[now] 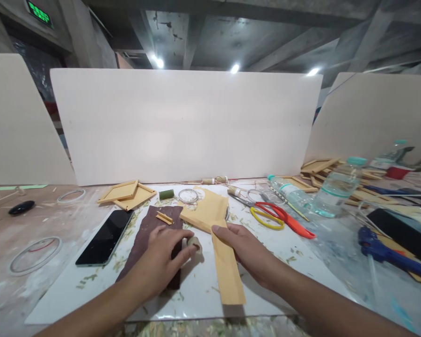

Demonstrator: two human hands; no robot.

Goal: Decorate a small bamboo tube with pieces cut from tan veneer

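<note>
My left hand [164,252] has its thumb and index finger closed on a small beige roll [195,243], above the white sheet. Its other fingers rest over a dark brown, rough-edged piece [140,252], which bears two short wooden pieces [164,217]. Between thumb and fingers, my right hand [245,248] grips a tan paper strip [228,276] whose free end points toward me. Just behind it, a wider tan piece [206,206] meets or overlaps the strip; I cannot tell whether they are joined.
A black phone [105,238] lies at left, flat wooden frames [126,193] behind it. Yellow-handled scissors [266,218], a red-handled tool [294,224] and water bottles [340,187] are at right, with a blue glue gun [389,255]. White boards [185,126] stand behind.
</note>
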